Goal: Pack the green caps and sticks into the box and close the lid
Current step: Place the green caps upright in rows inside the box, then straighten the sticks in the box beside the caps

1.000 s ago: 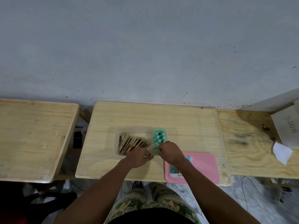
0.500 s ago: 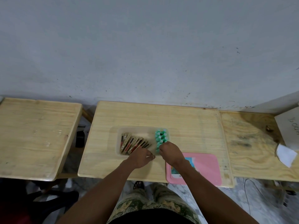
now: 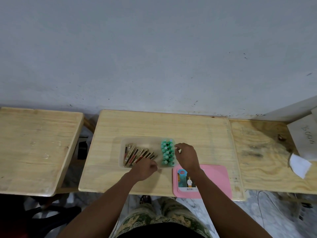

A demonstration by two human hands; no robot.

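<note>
While both hands tidy the clear box [image 3: 137, 140], packing looks nearly done.
Right hand [image 3: 186, 156] pinches beside the green caps [image 3: 167, 154]; left hand [image 3: 144, 169], curled, grip unclear, touches the sticks [image 3: 137, 154]; the pink lid [image 3: 212, 179], right of the box, needs fetching next.

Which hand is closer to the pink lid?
Right. The right hand sits just above the pink lid, its wrist crossing the lid's corner; the left hand is off to its left, at the box's near edge.

Left hand [image 3: 144, 169] and right hand [image 3: 186, 157] (both curled)
</note>
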